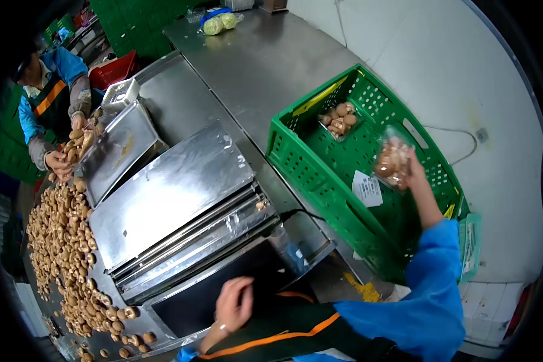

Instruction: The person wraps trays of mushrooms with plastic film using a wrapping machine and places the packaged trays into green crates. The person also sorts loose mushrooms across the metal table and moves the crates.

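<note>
My right hand (415, 171) grips a clear-wrapped pack of mushrooms (392, 160) above the inside of a green plastic crate (320, 175). Another wrapped mushroom pack (339, 119) lies in the far end of that crate. On the crate floor a white printed label (367, 189) shows beside the held pack. My left hand (234, 303) hovers over the dark front panel (223, 283) of the wrapping machine, its fingers loosely bent and apart, holding nothing. The machine's metal top plate (175, 193) lies just beyond it.
Loose mushrooms (63, 235) are heaped along the left side. Across the table a co-worker (57, 102) handles mushrooms beside a metal tray (123, 148). Cabbages (219, 23) sit at the back, and a black cable (301, 213) runs near the crate.
</note>
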Action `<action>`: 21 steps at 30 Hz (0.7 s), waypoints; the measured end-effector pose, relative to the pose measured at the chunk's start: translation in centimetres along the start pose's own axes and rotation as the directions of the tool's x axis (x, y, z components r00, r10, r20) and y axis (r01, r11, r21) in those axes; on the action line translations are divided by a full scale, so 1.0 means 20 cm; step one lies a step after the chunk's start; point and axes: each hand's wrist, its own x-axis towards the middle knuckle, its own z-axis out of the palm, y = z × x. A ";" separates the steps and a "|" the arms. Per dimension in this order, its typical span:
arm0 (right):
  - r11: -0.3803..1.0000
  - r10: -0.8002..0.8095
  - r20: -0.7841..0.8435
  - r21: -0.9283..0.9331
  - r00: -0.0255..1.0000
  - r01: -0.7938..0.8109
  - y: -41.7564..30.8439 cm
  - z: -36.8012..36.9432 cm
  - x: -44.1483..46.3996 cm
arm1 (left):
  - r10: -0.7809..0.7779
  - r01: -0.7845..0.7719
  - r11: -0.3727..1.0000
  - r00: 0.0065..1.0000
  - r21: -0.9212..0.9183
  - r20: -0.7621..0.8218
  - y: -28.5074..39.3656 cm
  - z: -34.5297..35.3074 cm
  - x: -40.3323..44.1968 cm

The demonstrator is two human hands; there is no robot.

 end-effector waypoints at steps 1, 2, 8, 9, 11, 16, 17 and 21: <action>1.000 0.026 -0.077 0.013 0.997 -0.025 0.12 -0.30 0.42 | -0.061 0.065 0.994 0.997 0.087 -0.049 -0.05 -0.03 -0.09; 0.996 0.002 -0.326 -0.086 0.945 -0.032 0.18 -0.23 0.52 | -0.024 0.045 0.971 0.996 0.236 -0.091 -0.12 -0.08 -0.20; 0.868 -0.241 -0.139 -0.473 0.961 0.149 0.39 0.06 0.78 | -0.194 0.293 0.653 0.956 0.698 -0.221 -0.25 -0.15 -0.62; 0.625 -0.491 -0.354 -0.780 0.796 0.038 0.39 0.03 0.89 | -0.166 0.265 0.630 0.964 0.729 -0.207 -0.30 -0.15 -0.68; 0.332 -0.771 -0.626 -0.545 0.111 -0.770 0.38 -0.02 1.11 | -0.126 0.239 0.626 0.970 0.742 -0.206 -0.30 -0.16 -0.64; -0.148 -0.914 0.224 -0.961 0.339 0.235 -0.07 0.76 0.91 | -0.056 0.264 0.641 0.952 0.720 -0.300 -0.34 -0.15 -0.67; 0.043 -0.842 0.327 -0.752 0.428 0.658 -0.07 1.09 0.89 | -0.048 0.268 0.649 0.949 0.712 -0.313 -0.35 -0.15 -0.67; 0.383 -0.352 0.718 -0.474 0.600 0.792 0.42 2.39 -0.03 | -0.090 0.305 0.716 0.932 0.628 -0.351 -0.33 -0.17 -0.68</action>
